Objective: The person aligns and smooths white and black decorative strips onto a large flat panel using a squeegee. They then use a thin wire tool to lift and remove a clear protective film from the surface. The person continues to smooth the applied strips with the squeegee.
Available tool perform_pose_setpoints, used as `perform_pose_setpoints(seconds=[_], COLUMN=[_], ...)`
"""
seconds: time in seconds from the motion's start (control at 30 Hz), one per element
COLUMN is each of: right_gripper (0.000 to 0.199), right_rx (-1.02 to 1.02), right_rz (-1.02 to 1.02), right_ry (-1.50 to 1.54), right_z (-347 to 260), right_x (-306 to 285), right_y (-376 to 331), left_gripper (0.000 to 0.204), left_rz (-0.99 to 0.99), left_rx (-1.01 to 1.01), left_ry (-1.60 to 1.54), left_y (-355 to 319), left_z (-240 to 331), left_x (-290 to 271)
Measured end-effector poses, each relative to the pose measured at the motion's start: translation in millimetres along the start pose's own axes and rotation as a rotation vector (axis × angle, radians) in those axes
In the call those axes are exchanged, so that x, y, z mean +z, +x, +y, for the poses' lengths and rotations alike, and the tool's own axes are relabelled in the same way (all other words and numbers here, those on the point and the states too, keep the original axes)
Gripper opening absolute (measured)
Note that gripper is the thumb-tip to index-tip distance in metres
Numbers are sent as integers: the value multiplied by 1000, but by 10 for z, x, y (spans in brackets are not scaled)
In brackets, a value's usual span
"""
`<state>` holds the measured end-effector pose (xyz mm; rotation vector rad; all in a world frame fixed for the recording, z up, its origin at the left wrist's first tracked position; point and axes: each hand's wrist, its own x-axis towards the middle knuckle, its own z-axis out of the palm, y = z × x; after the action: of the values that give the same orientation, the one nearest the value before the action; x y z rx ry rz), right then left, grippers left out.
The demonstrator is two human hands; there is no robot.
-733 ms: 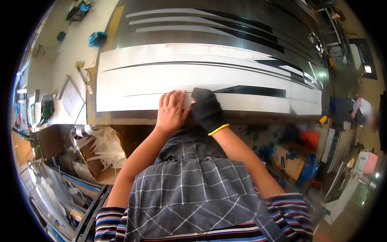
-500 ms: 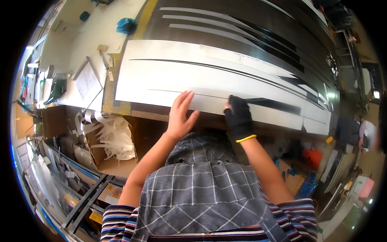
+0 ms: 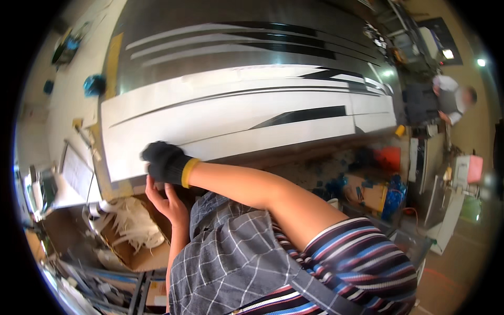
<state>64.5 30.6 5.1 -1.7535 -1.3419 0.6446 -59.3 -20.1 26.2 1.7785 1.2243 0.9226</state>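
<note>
The gloved right grip (image 3: 167, 163) curls over the white sheet (image 3: 226, 114), its hold unclear; the left grip (image 3: 167, 197) opens just beside it. The sheet's long axis follows the near edge of the worktop (image 3: 173, 14), black wedge (image 3: 310, 114) tapering leftward.

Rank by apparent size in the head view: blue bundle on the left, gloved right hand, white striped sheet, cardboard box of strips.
1. White striped sheet
2. Cardboard box of strips
3. Gloved right hand
4. Blue bundle

Apparent size only; they sit at different distances.
</note>
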Motion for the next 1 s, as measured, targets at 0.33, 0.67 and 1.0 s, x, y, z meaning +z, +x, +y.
perform_pose_setpoints(seconds=[0.33, 0.67, 1.0], right_gripper=[12, 14, 12], right_rx=[154, 244, 27], right_rz=[468, 520, 163], right_ry=[-365, -563, -526], right_z=[1033, 2427, 2559], right_x=[-2469, -4932, -6537], right_y=[-1947, -3570, -3380], left_gripper=[54, 41, 36], left_rz=[-556, -346, 45], left_rx=[642, 601, 213], left_ry=[420, 755, 1037], left_y=[-230, -370, -1401], left_z=[651, 901, 436], left_x=[1457, 1621, 2173])
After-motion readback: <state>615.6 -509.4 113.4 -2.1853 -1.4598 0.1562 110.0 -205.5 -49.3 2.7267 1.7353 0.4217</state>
